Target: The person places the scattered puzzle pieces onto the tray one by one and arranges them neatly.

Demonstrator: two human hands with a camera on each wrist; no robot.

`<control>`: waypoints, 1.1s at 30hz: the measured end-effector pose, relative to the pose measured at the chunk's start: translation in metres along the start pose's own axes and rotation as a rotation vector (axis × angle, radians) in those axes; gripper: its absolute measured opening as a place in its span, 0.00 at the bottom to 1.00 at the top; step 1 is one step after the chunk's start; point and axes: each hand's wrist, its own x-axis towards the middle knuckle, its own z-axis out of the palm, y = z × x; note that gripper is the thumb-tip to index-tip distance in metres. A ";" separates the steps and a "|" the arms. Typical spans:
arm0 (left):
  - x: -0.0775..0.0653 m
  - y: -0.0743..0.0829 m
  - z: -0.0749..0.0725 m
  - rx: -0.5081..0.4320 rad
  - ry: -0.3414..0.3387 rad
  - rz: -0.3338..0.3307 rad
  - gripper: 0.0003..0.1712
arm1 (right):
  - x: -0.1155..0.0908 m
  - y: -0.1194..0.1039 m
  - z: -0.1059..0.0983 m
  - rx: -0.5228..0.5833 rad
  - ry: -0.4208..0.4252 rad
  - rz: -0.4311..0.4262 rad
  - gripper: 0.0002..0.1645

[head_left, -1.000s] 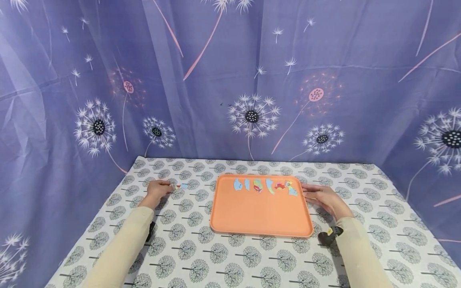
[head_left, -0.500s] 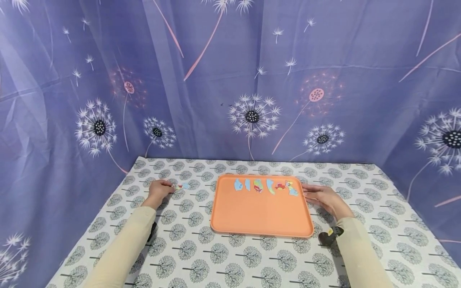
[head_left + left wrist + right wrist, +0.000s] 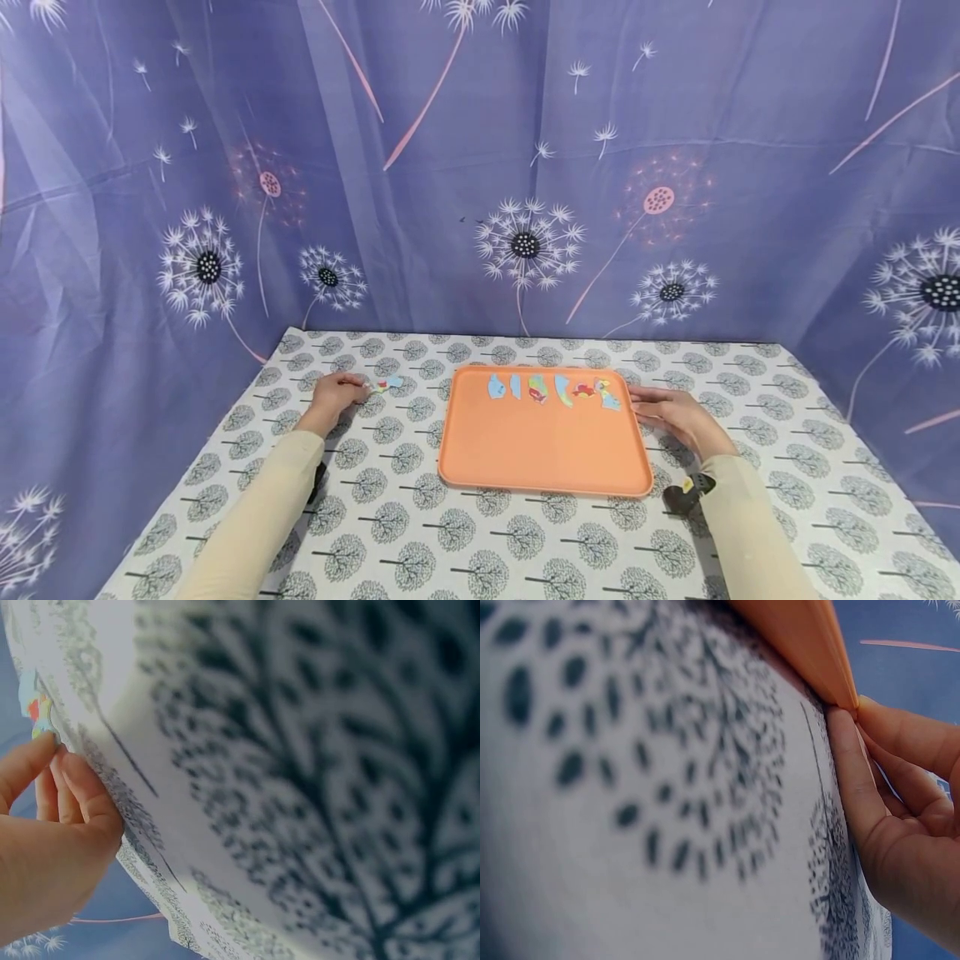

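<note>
At the left of the table, my left hand [image 3: 336, 397] pinches the near end of a small puzzle piece [image 3: 388, 384] between thumb and fingers. Light blue, red and yellow-green show on this piece [image 3: 35, 705] in the left wrist view; its end is hidden by the fingertips. My right hand [image 3: 675, 414] holds the right rim of an orange tray [image 3: 540, 450], with thumb and fingers at the edge in the right wrist view. Several puzzle pieces lie in a row along the tray's far side, among them a light blue one [image 3: 497, 386] and a red one [image 3: 583, 390].
A white tablecloth [image 3: 420, 533] with grey tree prints covers the table. Behind and beside it hangs a purple curtain [image 3: 420, 250] with dandelion patterns. Black wrist devices [image 3: 686, 493] sit below both wrists.
My left hand has shifted slightly right with the puzzle piece, and more of the piece shows past the fingertips. The right hand and the tray stay in place.
</note>
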 end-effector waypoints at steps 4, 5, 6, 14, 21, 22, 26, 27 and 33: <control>0.004 0.000 0.000 -0.067 -0.040 -0.012 0.17 | 0.000 0.000 0.001 -0.001 0.004 0.008 0.38; 0.005 0.000 0.000 -0.099 -0.053 -0.014 0.18 | 0.000 0.000 0.000 0.000 0.008 0.012 0.37; 0.005 0.001 0.001 -0.129 -0.063 -0.021 0.19 | 0.000 0.001 0.000 -0.004 0.009 0.014 0.38; 0.010 0.007 0.005 -0.413 -0.154 -0.063 0.26 | 0.001 0.001 0.000 -0.011 0.012 0.007 0.38; 0.009 0.017 0.009 -0.481 -0.169 -0.068 0.26 | 0.001 0.000 -0.001 0.003 0.011 0.008 0.38; 0.008 0.018 0.010 -0.488 -0.171 -0.065 0.26 | 0.001 0.001 -0.001 0.005 0.012 0.009 0.38; 0.007 0.020 0.014 -0.506 -0.183 -0.053 0.26 | 0.001 0.001 -0.001 -0.003 0.011 0.013 0.37; 0.007 0.020 0.015 -0.510 -0.190 -0.052 0.26 | 0.001 0.001 -0.001 -0.002 0.013 0.014 0.37; 0.007 0.023 0.023 -0.550 -0.276 -0.063 0.23 | 0.001 0.001 -0.001 -0.001 0.010 0.012 0.37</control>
